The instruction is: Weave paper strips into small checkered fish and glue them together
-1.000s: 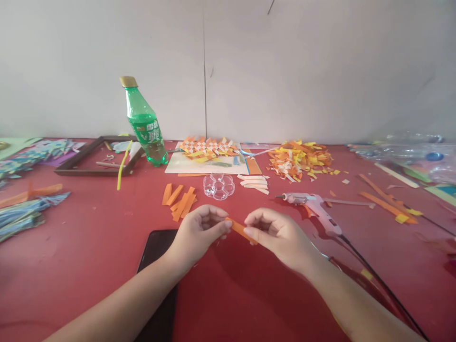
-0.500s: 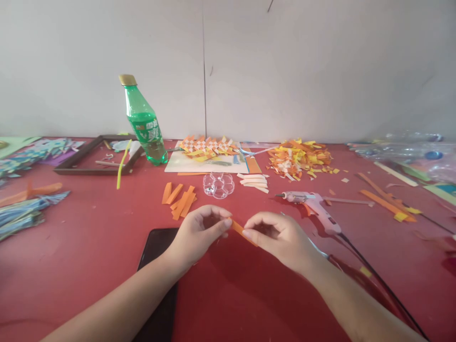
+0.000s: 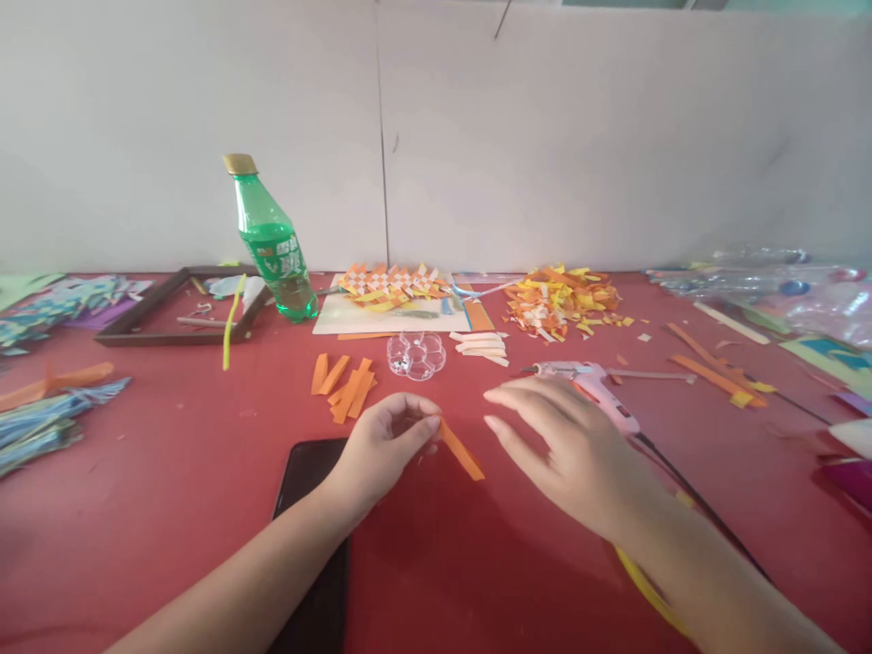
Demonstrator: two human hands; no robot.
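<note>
My left hand point(image 3: 399, 436) pinches one end of an orange paper strip point(image 3: 461, 451), which slants down to the right over the red table. My right hand point(image 3: 562, 445) is off the strip, with its thumb and fingers apart and nothing between them. Just beyond it lies a pink hot glue gun point(image 3: 609, 395), partly covered by the hand. Several short orange strips point(image 3: 351, 392) lie past my left hand. A clear flower-shaped tray point(image 3: 417, 356) holds a few tiny pieces, and beside it is a small stack of white strips point(image 3: 480, 345).
A green soda bottle point(image 3: 276, 259) stands near a dark frame point(image 3: 173, 340). At the back are a woven paper piece point(image 3: 391, 283) on white card and a heap of paper scraps point(image 3: 565, 295). A black phone-like slab point(image 3: 310, 554) lies under my left forearm.
My right hand has let go of the orange strip and moved right, its fingers opening toward the glue gun. My left hand keeps its pinch. The view has shifted slightly.
</note>
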